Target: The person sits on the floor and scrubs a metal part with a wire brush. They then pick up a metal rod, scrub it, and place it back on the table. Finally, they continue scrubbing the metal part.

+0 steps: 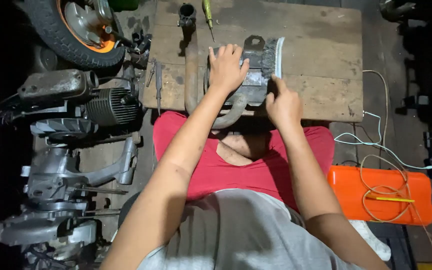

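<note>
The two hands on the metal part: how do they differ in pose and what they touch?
The left hand lies flat, fingers spread, pressing on top of the grey metal part. The right hand is curled at the part's near right edge, gripping a brush whose bristles face the part. The left sits farther up the wooden table; the right nearer the edge. Both are bare.

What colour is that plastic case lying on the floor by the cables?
Bright orange: the plastic case shows clearly in the head view, at lower right.

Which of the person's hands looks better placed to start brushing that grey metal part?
Probably the right hand: it grips the wire brush against the metal part. The left hand lies flat, steadying it.
</note>
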